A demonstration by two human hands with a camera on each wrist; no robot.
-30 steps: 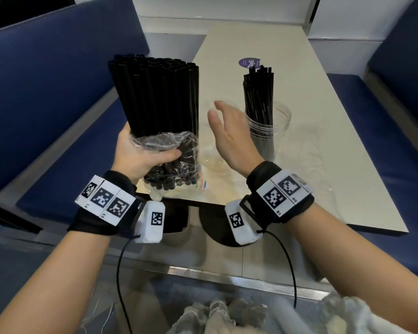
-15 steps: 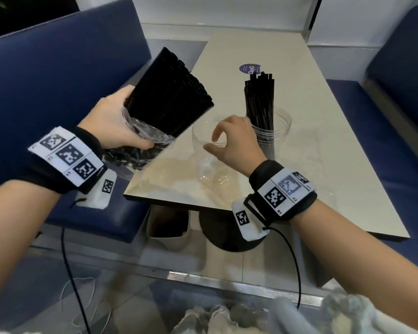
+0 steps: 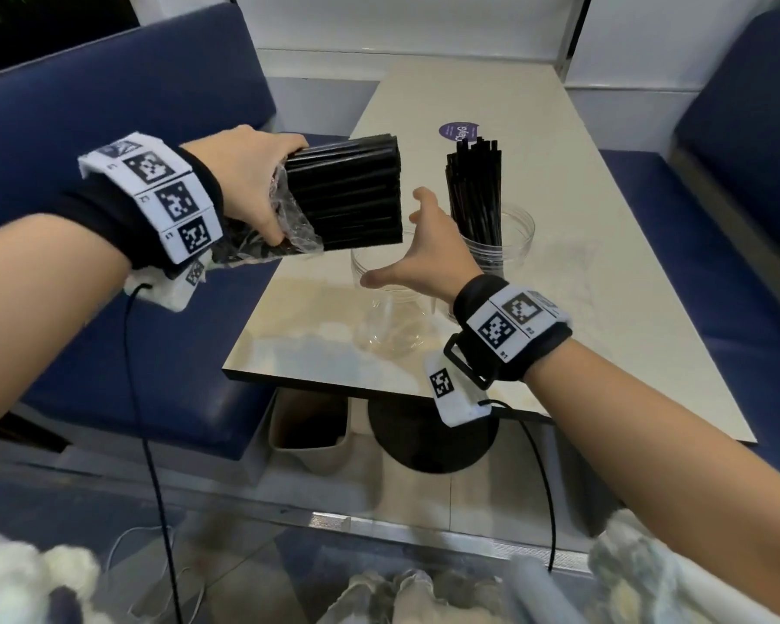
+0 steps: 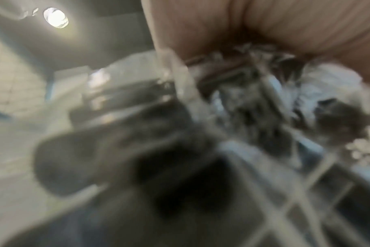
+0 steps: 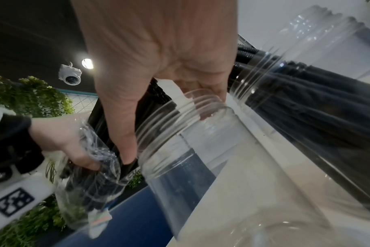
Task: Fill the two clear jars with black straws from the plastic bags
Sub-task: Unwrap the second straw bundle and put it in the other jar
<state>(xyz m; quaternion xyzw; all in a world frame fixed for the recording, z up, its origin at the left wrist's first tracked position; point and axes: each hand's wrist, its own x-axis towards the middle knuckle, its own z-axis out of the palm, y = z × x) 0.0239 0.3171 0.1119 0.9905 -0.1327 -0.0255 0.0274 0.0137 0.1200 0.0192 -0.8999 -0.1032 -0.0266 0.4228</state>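
Observation:
My left hand (image 3: 253, 186) grips a thick bundle of black straws (image 3: 347, 195) by its bagged end, the clear plastic bag (image 3: 294, 222) crumpled back under my fingers. The bundle lies level, its free ends pointing right above the empty clear jar (image 3: 388, 308). My right hand (image 3: 401, 245) is spread open over that jar's mouth, just past the straw ends. Beside it stands a second clear jar (image 3: 516, 227) holding upright black straws (image 3: 473, 186). The right wrist view shows the empty jar's mouth (image 5: 180, 127), the bag (image 5: 89, 167) and the filled jar (image 5: 306, 103). The left wrist view is blurred.
Both jars stand near the front left of a pale table (image 3: 582, 209) with a purple sticker (image 3: 458, 130) further back. Blue benches (image 3: 109, 105) flank both sides. Below the table are a beige bin (image 3: 309, 425) and the black pedestal base (image 3: 428, 443).
My left hand has tipped the straw bundle from upright to level, ends now over the empty jar. My right hand has uncurled from the jar's rim and spread open.

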